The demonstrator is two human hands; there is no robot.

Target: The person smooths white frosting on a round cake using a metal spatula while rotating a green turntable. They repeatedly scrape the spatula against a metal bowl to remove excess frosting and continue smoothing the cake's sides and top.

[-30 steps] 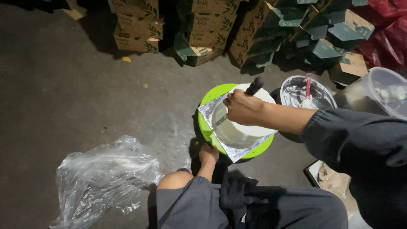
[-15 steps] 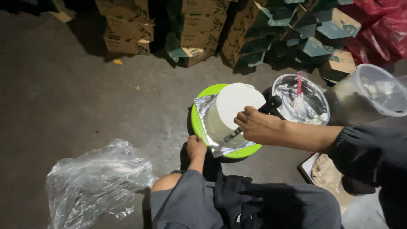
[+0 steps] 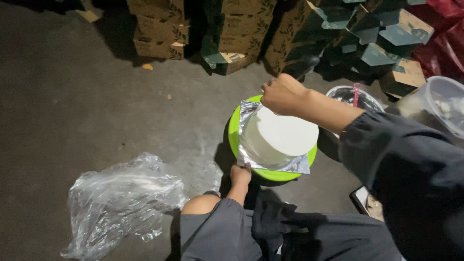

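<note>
On top of the green turntable (image 3: 235, 126), head view, sits a round white cake (image 3: 280, 137) on a silver foil board (image 3: 295, 165), board corners overhanging the green rim at near side. Taking the cake as landmark: right hand (image 3: 282, 94) is at its far-left top edge, fist clenched, knuckles up, touching or just above the rim of the cake; it looks closed around sth thin, prob. a tool handle, but the tool itself isn't visible, so can't tell what it grips. Forearm runs from cake's far side out to the right into a dark sleeve (image 3: 411, 169). Left hand (image 3: 240, 175) is at the cake's near-left side, below it, fingers pinching the turntable's edge right by the foil corner, so grasping the turntable rim, not the cake. So the cake lies between the 2 hands: right hand above/far, left hand low/near; right hand is the one nearer the cake's surface. Cake is a short upright cylinder, flat top level. Right of cake, just beyond the forearm: clear bowl (image 3: 360, 99) w/ a red-handled thing in it; further right a clear plastic tub (image 3: 442, 104). Far side of cake: stacked cardboard boxes (image 3: 227, 29). Well left of cake, on dark floor: crumpled clear plastic bag (image 3: 123, 193). Near side: person's knee, grey clothing.
</note>
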